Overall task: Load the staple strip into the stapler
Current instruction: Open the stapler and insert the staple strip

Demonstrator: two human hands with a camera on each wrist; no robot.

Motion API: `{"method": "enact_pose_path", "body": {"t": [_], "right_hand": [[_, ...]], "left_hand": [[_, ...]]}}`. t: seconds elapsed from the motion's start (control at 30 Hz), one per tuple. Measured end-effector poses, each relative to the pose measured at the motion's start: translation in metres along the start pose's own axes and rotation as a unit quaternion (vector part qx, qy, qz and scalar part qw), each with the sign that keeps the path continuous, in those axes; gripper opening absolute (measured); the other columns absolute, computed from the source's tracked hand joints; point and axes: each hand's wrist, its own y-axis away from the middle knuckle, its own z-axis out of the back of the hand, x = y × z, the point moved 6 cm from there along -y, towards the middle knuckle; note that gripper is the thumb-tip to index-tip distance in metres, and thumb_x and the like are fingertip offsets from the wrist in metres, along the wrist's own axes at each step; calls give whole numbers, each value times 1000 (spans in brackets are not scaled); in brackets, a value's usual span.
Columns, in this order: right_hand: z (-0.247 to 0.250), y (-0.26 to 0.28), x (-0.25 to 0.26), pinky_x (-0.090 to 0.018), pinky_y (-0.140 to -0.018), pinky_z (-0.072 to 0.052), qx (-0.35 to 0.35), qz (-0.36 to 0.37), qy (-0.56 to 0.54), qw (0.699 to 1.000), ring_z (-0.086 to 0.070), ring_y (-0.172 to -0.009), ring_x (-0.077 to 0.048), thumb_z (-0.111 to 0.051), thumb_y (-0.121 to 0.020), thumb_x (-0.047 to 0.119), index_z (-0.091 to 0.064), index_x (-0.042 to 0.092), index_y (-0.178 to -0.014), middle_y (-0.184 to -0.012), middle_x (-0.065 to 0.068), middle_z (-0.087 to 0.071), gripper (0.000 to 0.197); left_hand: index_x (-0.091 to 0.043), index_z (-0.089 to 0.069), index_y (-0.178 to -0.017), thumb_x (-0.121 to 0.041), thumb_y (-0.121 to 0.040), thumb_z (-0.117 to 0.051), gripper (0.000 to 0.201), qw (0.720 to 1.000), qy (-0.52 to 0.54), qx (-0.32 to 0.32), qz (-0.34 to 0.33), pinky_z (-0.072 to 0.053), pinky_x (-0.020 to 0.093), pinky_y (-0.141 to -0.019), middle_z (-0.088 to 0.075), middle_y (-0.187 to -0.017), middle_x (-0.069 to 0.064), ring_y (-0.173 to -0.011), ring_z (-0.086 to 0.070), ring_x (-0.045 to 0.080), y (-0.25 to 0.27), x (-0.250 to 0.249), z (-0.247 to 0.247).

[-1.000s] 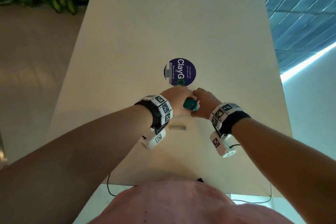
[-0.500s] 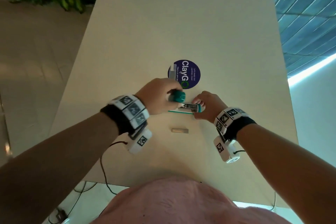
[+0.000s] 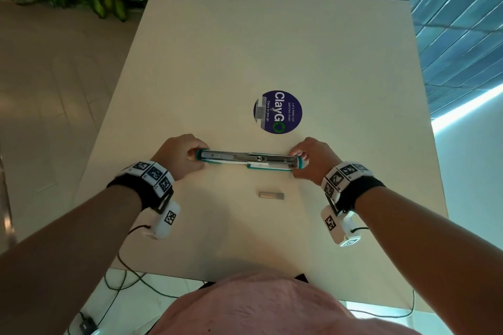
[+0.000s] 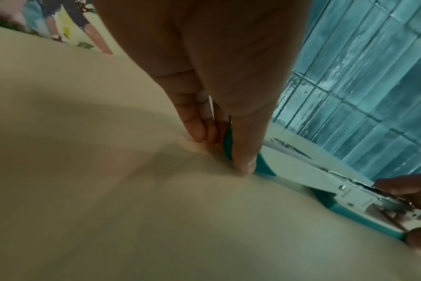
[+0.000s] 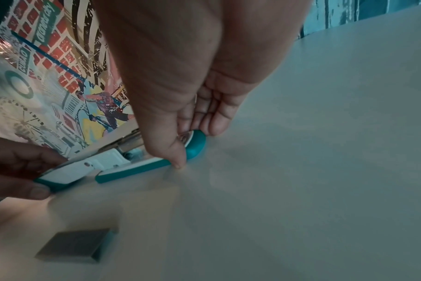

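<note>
A teal and white stapler (image 3: 249,159) lies swung fully open, flat on the table, its metal staple channel facing up. My left hand (image 3: 181,156) pinches its left end, thumb and fingers around the teal tip (image 4: 228,144). My right hand (image 3: 313,159) pinches the right end, thumb on the near edge and fingers behind the rounded teal tip (image 5: 196,144). A short grey staple strip (image 3: 271,195) lies loose on the table just in front of the stapler, between my wrists; the right wrist view shows the staple strip (image 5: 77,245) at lower left.
A round purple sticker (image 3: 277,111) is stuck to the beige table (image 3: 217,49) just beyond the stapler. Green plants stand past the far left corner. Cables hang below the table's near edge.
The stapler was folded between my two hands close together. My left hand swung its top away to the left, and it now lies spread flat with a hand at each end.
</note>
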Motion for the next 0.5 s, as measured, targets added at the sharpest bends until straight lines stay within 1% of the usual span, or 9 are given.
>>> {"method": "enact_pose_path", "body": {"t": [0.07, 0.13, 0.2, 0.23, 0.27, 0.33, 0.4, 0.43, 0.5], "right_hand": [[-1, 2, 2, -35, -84, -52, 8, -9, 16, 1000, -55, -87, -19, -74, -65, 11, -63, 15, -99, -103, -8, -58, 37], [0, 7, 11, -36, -90, -49, -8, 4, 34, 999, -52, -99, -22, -72, -67, 10, -55, 15, -110, -111, -8, -53, 47], [4, 22, 30, -32, -90, -46, -58, 63, 31, 996, -47, -102, -20, -70, -68, 10, -50, 15, -112, -113, -5, -50, 48], [4, 32, 43, -30, -88, -45, -75, 103, 34, 991, -46, -101, -19, -68, -70, 13, -50, 15, -109, -111, -3, -51, 43], [0, 42, 53, -30, -87, -43, -72, 137, 44, 987, -46, -99, -18, -67, -72, 18, -51, 16, -107, -109, -2, -53, 38], [-19, 57, 64, -33, -90, -42, -16, 164, 89, 982, -46, -102, -20, -65, -75, 29, -53, 17, -107, -111, -2, -54, 36], [-44, 63, 56, -36, -95, -43, 51, 146, 142, 978, -46, -107, -23, -64, -77, 33, -51, 17, -114, -117, -3, -53, 43], [-53, 63, 49, -38, -97, -43, 73, 127, 148, 978, -45, -109, -24, -64, -79, 32, -50, 16, -118, -119, -4, -51, 45], [-58, 64, 41, -38, -96, -43, 74, 95, 113, 986, -45, -109, -25, -61, -82, 29, -52, 15, -118, -118, -6, -51, 40]], "left_hand": [[-19, -68, -96, -11, -66, -78, 32, 1000, 5, -7, -2, -48, 37, -74, -65, -88, 7, -80, -59, 25, -1, 1, -2], [-18, -68, -95, -11, -66, -78, 31, 1000, 4, -7, -7, -47, 35, -73, -64, -87, 7, -79, -59, 25, 0, 2, -2], [-17, -68, -95, -11, -67, -78, 31, 1000, -1, -4, -12, -44, 29, -70, -64, -87, 7, -78, -59, 25, 0, 2, -2], [-17, -68, -95, -11, -67, -78, 30, 1000, -2, -4, -14, -43, 26, -68, -64, -87, 7, -78, -58, 25, 0, 2, -2], [-17, -68, -95, -12, -67, -78, 30, 1000, -1, -4, -15, -41, 23, -67, -64, -87, 7, -78, -58, 25, 0, 2, -2], [-17, -68, -96, -12, -67, -78, 31, 1000, 3, -5, -15, -43, 26, -69, -64, -87, 8, -78, -57, 25, 0, 2, -2], [-17, -68, -96, -12, -67, -78, 32, 1000, 4, -7, -13, -45, 31, -72, -65, -89, 8, -79, -58, 24, 1, 2, -2], [-17, -68, -97, -13, -67, -78, 32, 1000, 5, -8, -13, -46, 32, -73, -65, -89, 7, -80, -58, 24, 1, 3, -2], [-18, -68, -97, -14, -67, -78, 33, 1000, 8, -8, -11, -46, 32, -73, -65, -90, 7, -80, -58, 24, 1, 4, -2]]}}
